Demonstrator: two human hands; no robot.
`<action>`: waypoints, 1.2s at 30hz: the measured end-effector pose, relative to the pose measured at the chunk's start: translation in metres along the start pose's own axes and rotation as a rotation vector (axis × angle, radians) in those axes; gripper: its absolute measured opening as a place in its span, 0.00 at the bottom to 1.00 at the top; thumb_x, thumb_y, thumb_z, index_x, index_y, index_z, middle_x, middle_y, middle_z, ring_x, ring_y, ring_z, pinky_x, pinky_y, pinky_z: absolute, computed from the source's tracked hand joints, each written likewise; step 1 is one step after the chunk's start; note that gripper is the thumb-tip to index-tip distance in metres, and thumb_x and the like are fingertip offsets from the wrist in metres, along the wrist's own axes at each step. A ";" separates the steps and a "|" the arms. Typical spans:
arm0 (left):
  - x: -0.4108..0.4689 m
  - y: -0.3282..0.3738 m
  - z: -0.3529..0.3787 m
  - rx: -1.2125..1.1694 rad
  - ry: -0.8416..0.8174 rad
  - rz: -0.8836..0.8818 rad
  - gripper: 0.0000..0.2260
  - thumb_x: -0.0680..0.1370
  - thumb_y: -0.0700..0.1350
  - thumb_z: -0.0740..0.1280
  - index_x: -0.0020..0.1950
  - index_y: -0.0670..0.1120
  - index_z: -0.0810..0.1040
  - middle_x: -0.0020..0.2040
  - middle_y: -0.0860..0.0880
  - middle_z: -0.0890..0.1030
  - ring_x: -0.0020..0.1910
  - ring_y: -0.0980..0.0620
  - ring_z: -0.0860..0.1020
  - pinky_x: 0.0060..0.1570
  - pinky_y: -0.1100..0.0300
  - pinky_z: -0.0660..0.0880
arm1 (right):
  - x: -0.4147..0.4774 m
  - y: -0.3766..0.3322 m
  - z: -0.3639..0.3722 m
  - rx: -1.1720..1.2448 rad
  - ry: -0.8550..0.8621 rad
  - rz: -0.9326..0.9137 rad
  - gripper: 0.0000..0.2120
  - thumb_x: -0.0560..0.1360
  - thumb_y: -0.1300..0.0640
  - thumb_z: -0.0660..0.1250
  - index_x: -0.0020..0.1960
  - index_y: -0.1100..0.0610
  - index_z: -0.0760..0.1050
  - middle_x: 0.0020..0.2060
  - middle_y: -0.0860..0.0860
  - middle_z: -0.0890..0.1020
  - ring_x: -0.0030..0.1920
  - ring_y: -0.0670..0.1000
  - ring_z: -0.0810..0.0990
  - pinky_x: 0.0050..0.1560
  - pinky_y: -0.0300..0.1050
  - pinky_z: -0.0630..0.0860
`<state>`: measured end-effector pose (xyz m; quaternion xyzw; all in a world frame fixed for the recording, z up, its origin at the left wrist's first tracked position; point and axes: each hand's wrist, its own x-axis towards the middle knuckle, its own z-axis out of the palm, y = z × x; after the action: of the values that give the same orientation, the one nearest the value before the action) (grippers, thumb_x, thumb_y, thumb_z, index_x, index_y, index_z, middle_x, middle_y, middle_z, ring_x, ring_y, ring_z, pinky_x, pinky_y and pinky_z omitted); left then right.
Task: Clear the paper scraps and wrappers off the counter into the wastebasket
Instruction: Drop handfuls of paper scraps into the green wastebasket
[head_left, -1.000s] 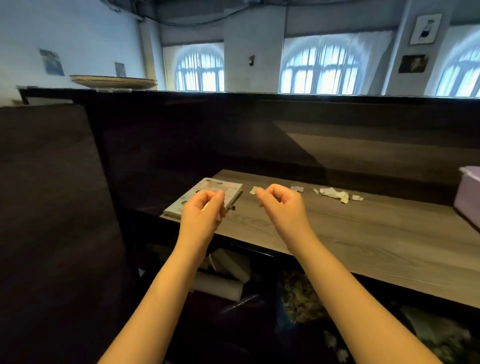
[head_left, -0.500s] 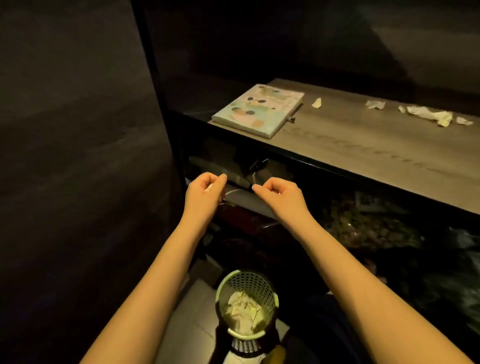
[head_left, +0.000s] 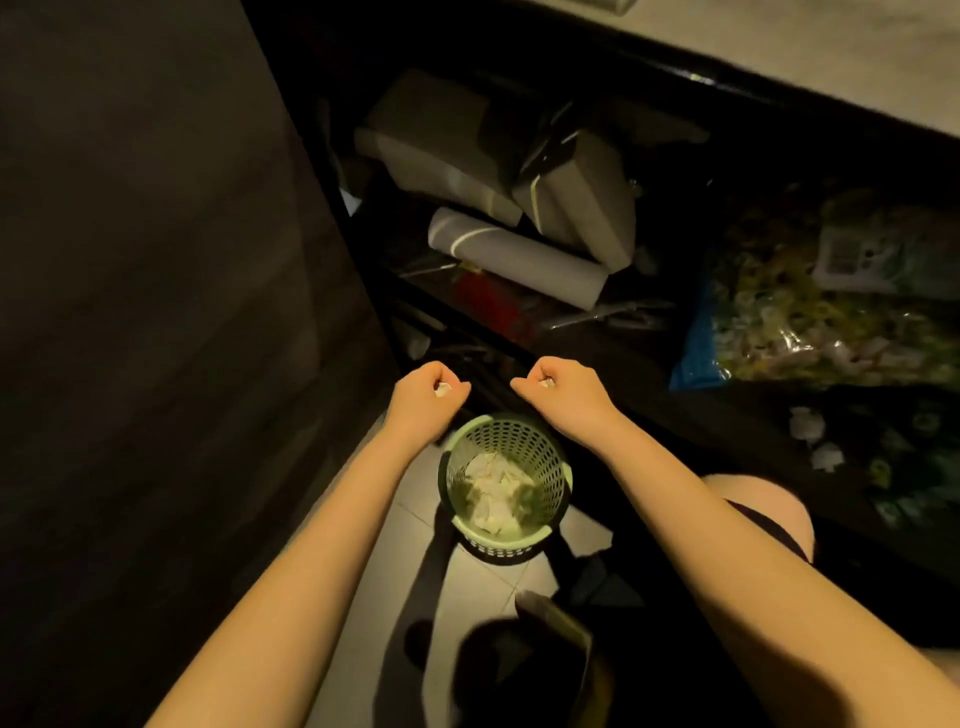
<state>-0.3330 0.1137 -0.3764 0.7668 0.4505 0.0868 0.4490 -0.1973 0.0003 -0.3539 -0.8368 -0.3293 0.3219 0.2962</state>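
Upper centre: grey boxes (head_left: 571, 197) and a paper roll (head_left: 519, 257) on the shelf. Centre: left hand (head_left: 423, 395) and right hand (head_left: 563, 389), fingers each pinching a white scrap (head_left: 442, 388), near the green perforated wastebasket (head_left: 551, 470), part-filled with paper

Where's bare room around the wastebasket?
Bare floor tile between the left forearm and the wastebasket. Open gap between left hand and right hand, each pinching a paper scrap. Under the counter it is crowded: boxes, paper roll, plastic bags.
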 end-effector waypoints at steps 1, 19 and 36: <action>0.002 -0.008 0.007 0.030 -0.030 -0.026 0.12 0.76 0.43 0.67 0.34 0.51 0.70 0.34 0.56 0.73 0.37 0.57 0.71 0.40 0.62 0.65 | 0.004 0.006 0.005 -0.031 -0.023 0.013 0.14 0.75 0.48 0.65 0.33 0.51 0.68 0.40 0.50 0.77 0.46 0.51 0.76 0.41 0.45 0.68; 0.042 -0.068 0.118 0.692 -0.506 0.092 0.11 0.76 0.47 0.65 0.53 0.40 0.74 0.56 0.41 0.77 0.56 0.42 0.75 0.54 0.52 0.72 | 0.042 0.087 0.045 -0.178 -0.275 0.180 0.08 0.77 0.55 0.60 0.50 0.58 0.74 0.51 0.56 0.80 0.54 0.56 0.77 0.52 0.48 0.71; 0.045 -0.085 0.058 0.820 -0.486 0.056 0.20 0.77 0.51 0.65 0.65 0.43 0.71 0.62 0.44 0.75 0.62 0.44 0.72 0.59 0.52 0.71 | 0.048 0.083 0.086 -0.482 -0.355 0.068 0.22 0.75 0.56 0.63 0.68 0.58 0.66 0.67 0.58 0.70 0.66 0.58 0.71 0.65 0.51 0.68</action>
<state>-0.3275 0.1291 -0.4879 0.8907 0.3085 -0.2678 0.1993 -0.2032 0.0100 -0.4824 -0.8242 -0.4146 0.3854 0.0162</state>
